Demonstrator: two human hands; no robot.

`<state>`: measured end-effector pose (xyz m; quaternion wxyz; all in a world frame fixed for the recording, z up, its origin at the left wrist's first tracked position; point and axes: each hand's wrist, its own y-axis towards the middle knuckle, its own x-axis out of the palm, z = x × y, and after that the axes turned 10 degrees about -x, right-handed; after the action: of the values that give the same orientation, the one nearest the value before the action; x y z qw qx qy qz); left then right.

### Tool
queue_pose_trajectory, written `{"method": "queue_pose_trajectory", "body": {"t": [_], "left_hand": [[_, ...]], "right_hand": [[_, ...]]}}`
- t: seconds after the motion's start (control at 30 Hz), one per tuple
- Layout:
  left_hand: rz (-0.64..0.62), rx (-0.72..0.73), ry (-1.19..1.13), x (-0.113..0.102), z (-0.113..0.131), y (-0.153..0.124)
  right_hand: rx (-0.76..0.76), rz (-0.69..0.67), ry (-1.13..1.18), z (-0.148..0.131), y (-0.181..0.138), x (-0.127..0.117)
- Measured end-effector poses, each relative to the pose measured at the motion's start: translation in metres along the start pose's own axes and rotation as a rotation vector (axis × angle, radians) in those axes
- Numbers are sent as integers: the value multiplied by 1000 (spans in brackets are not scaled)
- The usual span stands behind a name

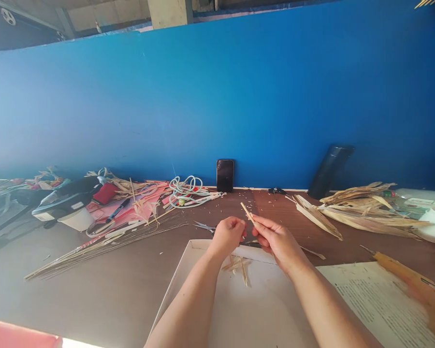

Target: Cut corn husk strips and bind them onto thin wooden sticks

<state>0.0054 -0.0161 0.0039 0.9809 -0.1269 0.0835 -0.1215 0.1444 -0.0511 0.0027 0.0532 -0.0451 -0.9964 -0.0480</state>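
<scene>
My left hand (227,235) and my right hand (277,240) meet over the far edge of a shallow white cardboard tray (203,290). Between their fingertips they pinch a thin pale straw strip (247,211) that sticks up and away toward the wall. Several short cut straw pieces (238,267) lie in the tray just below my hands. Small scissors (204,225) rest on the brown table (130,275) just left of my left hand.
A bundle of long thin sticks (105,245) lies at left. Dried husk leaves (358,212) pile at right. A black phone (225,175) leans on the blue wall, with a coiled cable (187,192) beside it. A glue gun (413,280) and printed paper (380,304) sit at right.
</scene>
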Motion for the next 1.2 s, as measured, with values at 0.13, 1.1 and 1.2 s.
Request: {"method": "queue_pose_trajectory", "body": {"t": [0.13, 1.1, 1.2], "left_hand": [[-134, 86, -109, 1, 1, -3], [-29, 235, 46, 2, -8, 5], [10, 288, 74, 2, -7, 4]], "right_hand": [[20, -16, 26, -3, -1, 0], [22, -107, 63, -3, -3, 5], [-9, -101, -1, -2, -2, 5]]}}
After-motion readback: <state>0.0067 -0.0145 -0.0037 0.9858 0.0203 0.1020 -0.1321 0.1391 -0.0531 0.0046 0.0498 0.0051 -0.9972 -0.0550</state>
